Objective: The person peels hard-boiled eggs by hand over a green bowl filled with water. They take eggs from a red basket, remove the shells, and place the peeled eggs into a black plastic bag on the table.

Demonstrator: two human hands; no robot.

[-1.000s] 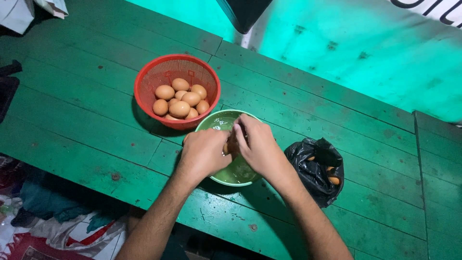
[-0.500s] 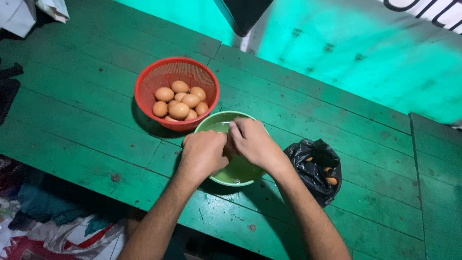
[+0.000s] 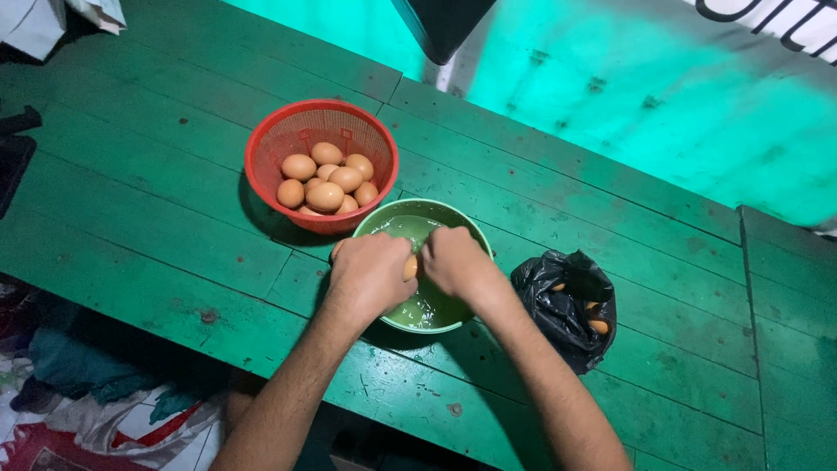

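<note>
Hands barely shifted since earlier frame. Left hand [image 3: 366,277] and right hand [image 3: 453,262] fingers pinching brown egg [image 3: 410,267] over green bowl [image 3: 453,215], near table front edge.

left hand [image 3: 368,277] fingers curled | right hand [image 3: 453,262] fingers curled | hands touching
</note>
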